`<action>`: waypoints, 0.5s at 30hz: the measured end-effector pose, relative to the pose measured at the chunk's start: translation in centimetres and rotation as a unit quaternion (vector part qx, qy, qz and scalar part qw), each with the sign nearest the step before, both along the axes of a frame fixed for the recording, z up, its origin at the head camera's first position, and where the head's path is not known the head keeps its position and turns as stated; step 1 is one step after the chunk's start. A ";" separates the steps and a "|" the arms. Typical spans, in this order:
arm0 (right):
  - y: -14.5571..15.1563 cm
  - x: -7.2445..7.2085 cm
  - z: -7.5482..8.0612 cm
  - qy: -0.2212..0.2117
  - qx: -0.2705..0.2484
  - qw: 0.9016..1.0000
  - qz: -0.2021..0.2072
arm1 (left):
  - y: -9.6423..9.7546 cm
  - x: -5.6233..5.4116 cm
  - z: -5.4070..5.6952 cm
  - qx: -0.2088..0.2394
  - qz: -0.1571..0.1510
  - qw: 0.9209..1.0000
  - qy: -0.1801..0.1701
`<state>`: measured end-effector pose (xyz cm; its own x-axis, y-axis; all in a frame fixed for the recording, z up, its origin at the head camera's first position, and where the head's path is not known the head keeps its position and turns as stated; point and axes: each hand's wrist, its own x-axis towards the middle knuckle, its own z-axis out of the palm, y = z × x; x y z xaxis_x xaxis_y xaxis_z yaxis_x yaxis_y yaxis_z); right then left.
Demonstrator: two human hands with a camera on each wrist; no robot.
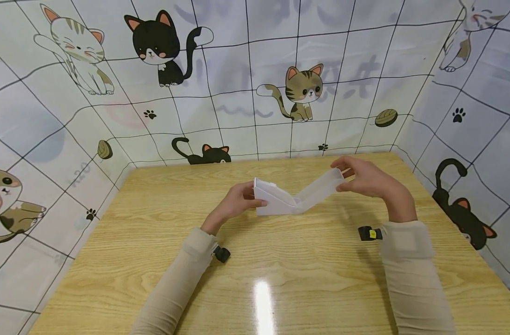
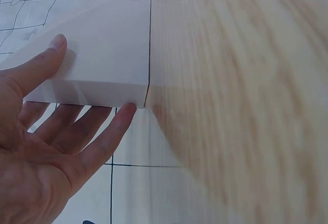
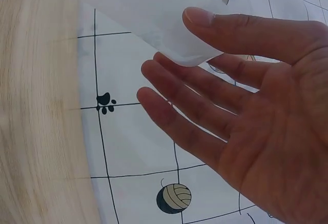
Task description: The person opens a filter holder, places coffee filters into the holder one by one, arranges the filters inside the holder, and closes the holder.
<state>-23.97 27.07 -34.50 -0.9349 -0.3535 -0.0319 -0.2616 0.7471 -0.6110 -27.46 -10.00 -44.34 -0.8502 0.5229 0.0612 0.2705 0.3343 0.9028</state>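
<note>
A white box (image 1: 273,203) with a sloping top edge stands on the wooden table, its translucent lid (image 1: 320,190) swung out to the right from a low joint. My left hand (image 1: 236,201) grips the box's left end. In the left wrist view, the thumb lies on one broad side of the white box (image 2: 105,42) and the fingers reach round behind its end. At the raised far end of the lid is my right hand (image 1: 367,179). The right wrist view shows its thumb over one face of the lid (image 3: 154,16) and fingers behind the other, pinching the edge.
The wooden table (image 1: 305,265) runs back to a cat-patterned cloth wall (image 1: 234,107), with similar cloth at both sides. Black wrist cameras sit at the left cuff (image 1: 221,254) and right cuff (image 1: 368,233).
</note>
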 end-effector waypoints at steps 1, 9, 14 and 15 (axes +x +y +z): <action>0.0 0.0 -0.1 0.001 -0.003 1.000 -0.001 | 0.0 0.0 0.0 0.000 -0.001 1.000 0.001; -0.3 -0.2 -0.2 0.022 -0.004 1.000 0.007 | 0.0 0.1 0.1 -0.001 -0.002 1.000 -0.002; -0.3 0.0 -0.1 0.030 -0.004 0.999 0.016 | -0.1 0.0 0.0 0.002 -0.002 1.000 -0.003; -0.3 0.0 -0.1 0.031 -0.004 0.999 0.017 | -0.1 0.0 0.0 0.002 -0.002 1.000 -0.003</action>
<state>-23.94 26.74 -34.58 -0.9224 -0.3853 0.0284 -0.3244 0.7325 -0.5985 -27.43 -10.08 -44.31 -0.8481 0.5267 0.0577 0.2665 0.3300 0.9056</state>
